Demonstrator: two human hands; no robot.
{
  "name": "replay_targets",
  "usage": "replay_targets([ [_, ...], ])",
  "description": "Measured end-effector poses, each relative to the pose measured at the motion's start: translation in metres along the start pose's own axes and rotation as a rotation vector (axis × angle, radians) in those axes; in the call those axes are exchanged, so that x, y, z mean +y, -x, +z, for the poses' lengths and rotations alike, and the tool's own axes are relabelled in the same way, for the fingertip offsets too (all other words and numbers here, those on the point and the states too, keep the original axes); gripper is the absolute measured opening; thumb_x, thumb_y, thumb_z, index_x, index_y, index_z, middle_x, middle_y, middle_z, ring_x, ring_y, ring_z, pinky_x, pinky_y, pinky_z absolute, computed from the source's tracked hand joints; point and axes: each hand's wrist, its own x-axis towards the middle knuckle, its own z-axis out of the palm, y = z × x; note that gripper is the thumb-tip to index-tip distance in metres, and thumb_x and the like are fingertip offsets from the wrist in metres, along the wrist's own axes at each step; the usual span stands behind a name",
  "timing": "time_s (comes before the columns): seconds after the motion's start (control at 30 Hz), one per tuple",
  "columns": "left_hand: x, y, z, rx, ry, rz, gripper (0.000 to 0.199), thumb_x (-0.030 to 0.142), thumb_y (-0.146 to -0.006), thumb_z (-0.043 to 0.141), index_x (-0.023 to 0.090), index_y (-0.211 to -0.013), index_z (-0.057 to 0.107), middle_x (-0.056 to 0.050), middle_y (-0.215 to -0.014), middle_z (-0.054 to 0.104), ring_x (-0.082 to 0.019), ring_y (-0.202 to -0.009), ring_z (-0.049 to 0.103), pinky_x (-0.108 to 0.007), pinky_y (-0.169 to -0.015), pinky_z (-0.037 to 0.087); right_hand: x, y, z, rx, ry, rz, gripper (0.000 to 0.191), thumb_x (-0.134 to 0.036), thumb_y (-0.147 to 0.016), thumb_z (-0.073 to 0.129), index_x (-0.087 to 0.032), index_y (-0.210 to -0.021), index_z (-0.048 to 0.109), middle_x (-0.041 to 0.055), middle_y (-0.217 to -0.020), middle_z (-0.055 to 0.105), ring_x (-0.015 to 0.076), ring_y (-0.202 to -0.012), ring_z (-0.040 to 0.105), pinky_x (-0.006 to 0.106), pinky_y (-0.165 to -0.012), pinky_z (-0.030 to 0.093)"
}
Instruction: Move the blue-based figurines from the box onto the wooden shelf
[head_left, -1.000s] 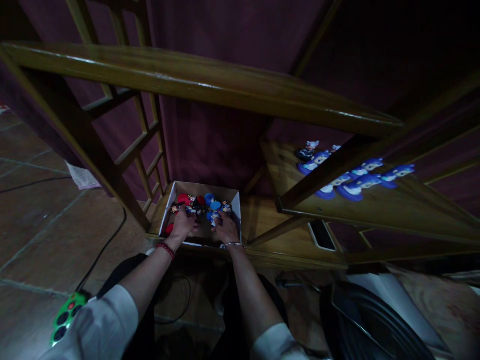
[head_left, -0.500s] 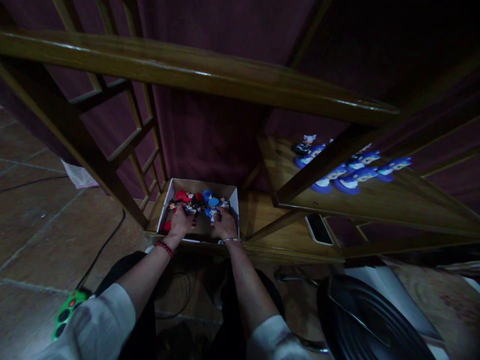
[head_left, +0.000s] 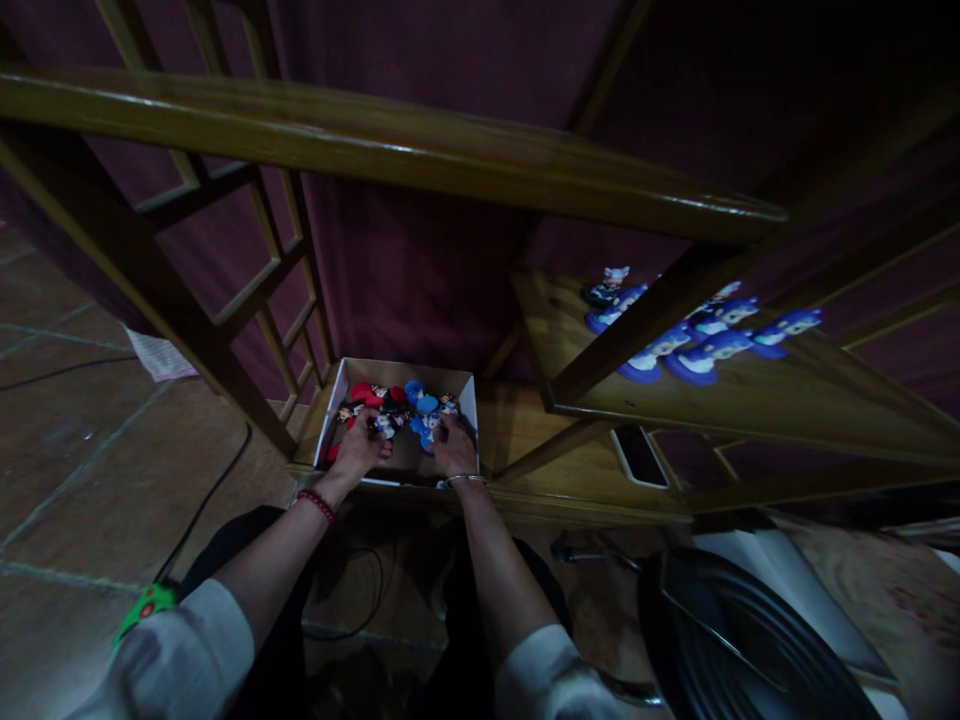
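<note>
An open cardboard box (head_left: 470,400) with white sides holds several small figurines lying down, some on red bases and some on blue. My left hand (head_left: 361,450) reaches into its left part, thumb and fingers apart, beside a dark and white figurine (head_left: 385,424). At the right side of the box, the bent fingers of my right hand (head_left: 454,450) are at a blue figurine (head_left: 424,430), seemingly gripping it; the fingertips are partly hidden. Red figurines (head_left: 366,391) lie near the back left. A round blue base (head_left: 427,404) faces up in the middle.
Several blue-based figurines (head_left: 701,362) stand on a raised wooden shelf (head_left: 600,385) at right, partly behind a post. A wooden beam (head_left: 390,150) crosses above the box. A phone (head_left: 640,456) lies on the lower board. A black round seat (head_left: 750,640) is at lower right.
My right hand has drawn slightly back and right, so more of the blue figurine shows. My left thumb has shifted a little lower. The view has tilted slightly.
</note>
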Motion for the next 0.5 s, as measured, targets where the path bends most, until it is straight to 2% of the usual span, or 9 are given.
replay_targets([
  [0.23, -0.002, 0.005, -0.002, -0.086, -0.06, 0.031, 0.036, 0.007, -0.074, 0.041, 0.021, -0.107, 0.035, 0.004, -0.058, 0.055, -0.008, -0.048, 0.056, -0.017, -0.043, 0.045, 0.003, 0.001, 0.0, 0.023, -0.003, -0.003, 0.032, -0.02, -0.075, 0.044, -0.023, -0.106, 0.05, 0.0041, -0.103, 0.055, 0.0157, -0.086, 0.057, 0.027, -0.078, 0.044],
  [0.5, 0.005, 0.01, 0.003, -0.171, -0.107, 0.081, 0.039, 0.005, -0.074, 0.038, 0.021, -0.11, 0.034, 0.004, -0.059, 0.053, -0.008, -0.051, 0.054, -0.016, -0.045, 0.044, -0.007, 0.009, -0.006, 0.168, 0.112, -0.089, 0.032, -0.022, -0.072, 0.048, -0.021, -0.103, 0.053, 0.0061, -0.102, 0.053, 0.0161, -0.091, 0.053, 0.029, -0.083, 0.042],
])
